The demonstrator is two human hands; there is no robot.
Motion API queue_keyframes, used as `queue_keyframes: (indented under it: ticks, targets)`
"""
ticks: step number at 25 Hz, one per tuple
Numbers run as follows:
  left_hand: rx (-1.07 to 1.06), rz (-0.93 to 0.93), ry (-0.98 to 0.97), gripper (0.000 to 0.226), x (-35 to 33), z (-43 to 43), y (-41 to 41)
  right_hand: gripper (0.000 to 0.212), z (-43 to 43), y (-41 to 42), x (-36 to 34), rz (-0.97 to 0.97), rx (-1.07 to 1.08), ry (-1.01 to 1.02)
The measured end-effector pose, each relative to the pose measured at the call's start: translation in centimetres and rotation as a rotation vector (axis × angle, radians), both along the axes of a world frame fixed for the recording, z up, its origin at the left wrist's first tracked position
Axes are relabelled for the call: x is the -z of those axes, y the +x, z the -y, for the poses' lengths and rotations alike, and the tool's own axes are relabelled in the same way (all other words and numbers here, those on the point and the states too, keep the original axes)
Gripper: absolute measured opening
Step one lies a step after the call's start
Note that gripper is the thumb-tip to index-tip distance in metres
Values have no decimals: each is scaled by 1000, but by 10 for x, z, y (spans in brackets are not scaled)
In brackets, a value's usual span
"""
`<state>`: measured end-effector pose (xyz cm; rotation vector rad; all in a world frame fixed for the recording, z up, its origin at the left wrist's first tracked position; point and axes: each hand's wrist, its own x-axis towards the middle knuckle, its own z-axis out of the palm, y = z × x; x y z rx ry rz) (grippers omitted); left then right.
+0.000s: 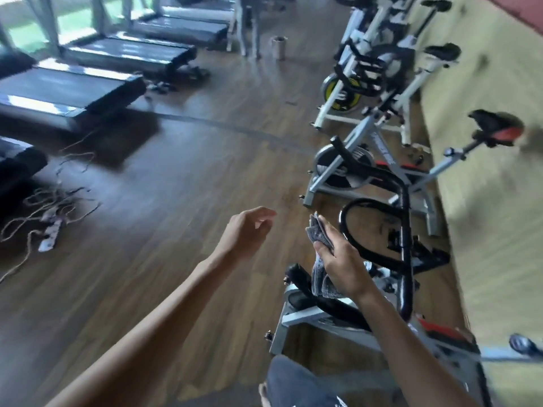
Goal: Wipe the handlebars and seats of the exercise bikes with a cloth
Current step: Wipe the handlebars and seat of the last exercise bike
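Observation:
My right hand (340, 259) grips a grey cloth (320, 277) and holds it just left of the black looped handlebar (402, 230) of the nearest exercise bike. The cloth hangs below the palm; whether it touches the bar is unclear. My left hand (249, 230) floats over the floor to the left, fingers loosely curled and holding nothing. The second bike stands behind, with its black and red seat (496, 127) at the right. Further bikes (370, 69) line the wall beyond, one with a black seat (443, 51).
Treadmills (67, 92) line the left side by the windows. A power strip with tangled cables (50, 230) lies on the wooden floor at left. A metal bin (278, 47) stands at the back, near a person's legs (249, 27). A yellowish wall (484, 201) runs along the right.

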<state>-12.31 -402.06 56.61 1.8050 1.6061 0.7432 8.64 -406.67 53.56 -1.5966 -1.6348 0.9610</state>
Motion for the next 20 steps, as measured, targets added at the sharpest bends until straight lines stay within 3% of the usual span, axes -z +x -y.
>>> queue_keyframes:
  ticks: [11, 15, 20]
  targets:
    - [501, -49, 11, 26, 16, -161, 60, 56, -72, 5, 21, -96, 639, -59]
    - [750, -18, -23, 28, 23, -175, 105, 54, -60, 5, 9, -80, 896, 14]
    - [1219, 71, -84, 28, 32, -153, 181, 53, -27, -5, 9, -6, 1430, -24]
